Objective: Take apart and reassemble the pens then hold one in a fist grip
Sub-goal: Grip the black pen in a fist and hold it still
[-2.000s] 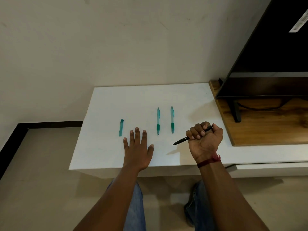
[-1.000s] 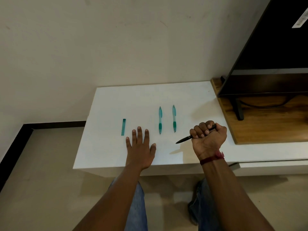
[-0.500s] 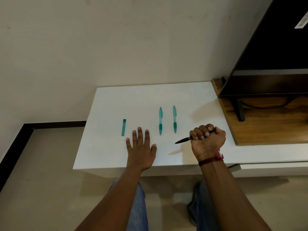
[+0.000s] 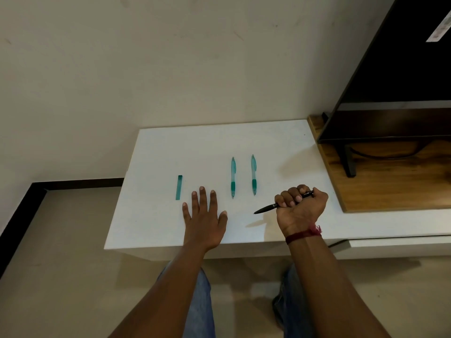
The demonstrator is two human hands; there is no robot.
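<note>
The right hand [image 4: 301, 208] is squeezing a thin black pen [image 4: 266, 208] in a fist, tip poking out left. The left hand [image 4: 204, 219] is lying flat, fingers straight, on the white tabletop [image 4: 268, 142], holding nothing.

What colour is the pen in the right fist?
Black pen, gripped in the right hand; head view.

You had soft, rather dim indoor light. Your right hand [image 4: 301, 211] cast two faint, blurred shadows on the white table [image 4: 170, 147], one beside the wrist and one farther back. The wide lens tilted the television [image 4: 402, 57] at the right edge.
</note>
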